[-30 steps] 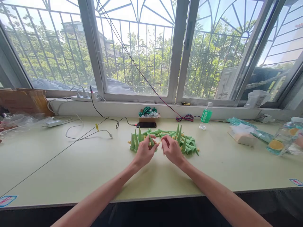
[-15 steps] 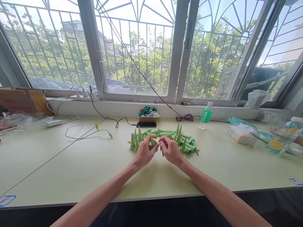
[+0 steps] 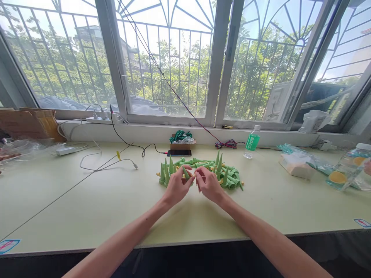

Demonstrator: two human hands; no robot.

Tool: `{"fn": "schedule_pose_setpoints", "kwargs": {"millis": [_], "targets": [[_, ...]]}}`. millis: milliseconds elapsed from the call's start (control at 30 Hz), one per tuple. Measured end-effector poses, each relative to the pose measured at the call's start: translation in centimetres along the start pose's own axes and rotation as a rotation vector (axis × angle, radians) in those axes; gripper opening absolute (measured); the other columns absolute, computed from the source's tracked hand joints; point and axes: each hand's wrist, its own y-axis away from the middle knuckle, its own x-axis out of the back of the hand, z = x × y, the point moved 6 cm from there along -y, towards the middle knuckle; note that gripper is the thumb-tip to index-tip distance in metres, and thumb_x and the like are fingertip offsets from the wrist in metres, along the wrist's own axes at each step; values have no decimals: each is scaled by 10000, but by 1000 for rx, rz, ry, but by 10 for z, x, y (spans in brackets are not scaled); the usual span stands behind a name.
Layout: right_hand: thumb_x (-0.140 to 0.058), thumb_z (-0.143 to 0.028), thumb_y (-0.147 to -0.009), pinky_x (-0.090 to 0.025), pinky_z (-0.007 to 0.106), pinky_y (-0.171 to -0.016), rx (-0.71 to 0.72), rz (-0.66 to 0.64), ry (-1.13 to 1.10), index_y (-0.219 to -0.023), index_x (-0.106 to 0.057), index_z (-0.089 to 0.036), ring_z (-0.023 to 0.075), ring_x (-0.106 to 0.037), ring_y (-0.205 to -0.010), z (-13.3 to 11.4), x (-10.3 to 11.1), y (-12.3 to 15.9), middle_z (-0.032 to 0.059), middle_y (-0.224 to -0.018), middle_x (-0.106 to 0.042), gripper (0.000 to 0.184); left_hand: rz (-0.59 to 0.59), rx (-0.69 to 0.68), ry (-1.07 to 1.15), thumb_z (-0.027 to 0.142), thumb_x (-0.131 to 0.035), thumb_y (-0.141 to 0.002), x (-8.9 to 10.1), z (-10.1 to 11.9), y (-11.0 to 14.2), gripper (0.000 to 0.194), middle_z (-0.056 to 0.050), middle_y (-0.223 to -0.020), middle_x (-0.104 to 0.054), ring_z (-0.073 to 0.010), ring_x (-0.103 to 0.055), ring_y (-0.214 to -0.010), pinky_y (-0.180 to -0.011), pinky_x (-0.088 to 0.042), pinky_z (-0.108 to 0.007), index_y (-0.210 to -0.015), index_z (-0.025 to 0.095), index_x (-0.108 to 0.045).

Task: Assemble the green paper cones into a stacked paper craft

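My left hand (image 3: 177, 186) is closed around a green cone-shaped plastic piece (image 3: 186, 172), which tilts up between thumb and fingers. Close beside it, my right hand (image 3: 209, 186) pinches with its fingertips at the base of that cone. A bit of yellow shows there, but what the right fingers grip is too small to make out. Several green cones (image 3: 167, 173) stand upright left of my hands, and another upright cone (image 3: 219, 164) rises on the right. Behind and to the right lies a pile of green tubular pieces (image 3: 232, 179) mixed with small yellow parts.
A black phone (image 3: 179, 153) lies behind the pile, before a small box (image 3: 182, 146). Rightward are a green-labelled bottle (image 3: 252, 143), a tissue pack (image 3: 297, 166) and a large clear bottle (image 3: 348, 170). Another person's hand (image 3: 367, 167) shows at the right edge. Cables (image 3: 108, 166) cross the left side.
My hands stay almost in place, with only slight fingertip movement at the cone. At the far right, the other person's hand and the clear plastic near it have shifted.
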Motion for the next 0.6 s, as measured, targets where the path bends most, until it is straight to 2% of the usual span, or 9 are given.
{"fn": "schedule_pose_setpoints", "kwargs": {"millis": [467, 600], "targets": [[-394, -363, -957, -392, 219, -480, -10, -21, -39, -807, -501, -208, 103, -499, -418, -1, -1, 1, -43, -565, -533, 241, -4, -25, -13, 390, -558, -868, 0, 0, 1, 240, -11, -815, -638, -43, -441, -387, -375, -338, -191, -979, 179, -533], [-376, -395, -968, -378, 226, -475, -34, -42, -13, -797, -494, -215, 113, -499, -398, 1, -1, 1, -54, -513, -509, 275, -10, -16, -38, 391, -545, -879, 0, 0, 2, 218, 22, -673, -580, -53, -426, -375, -377, -326, -193, -914, 176, -532]]}}
